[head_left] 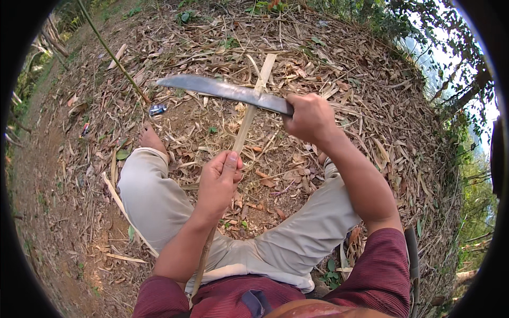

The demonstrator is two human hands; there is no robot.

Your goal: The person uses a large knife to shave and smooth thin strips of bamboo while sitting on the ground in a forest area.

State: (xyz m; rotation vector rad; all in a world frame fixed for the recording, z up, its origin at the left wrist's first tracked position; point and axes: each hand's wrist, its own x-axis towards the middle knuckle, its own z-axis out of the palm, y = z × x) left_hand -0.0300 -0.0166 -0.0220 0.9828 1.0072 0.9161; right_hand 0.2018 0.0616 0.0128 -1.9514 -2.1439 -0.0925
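- Left hand (218,177), thumb on top, pinches the pale strip (245,127), stretched out above dry leaves (371,95)!
- Right hand (312,117), clenched, has the long knife (222,91) by its handle, blade crossing the strip!

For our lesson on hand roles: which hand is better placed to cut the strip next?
Probably the right hand: it grips the large knife, whose blade crosses the pale strip in view. The left hand holds that strip.
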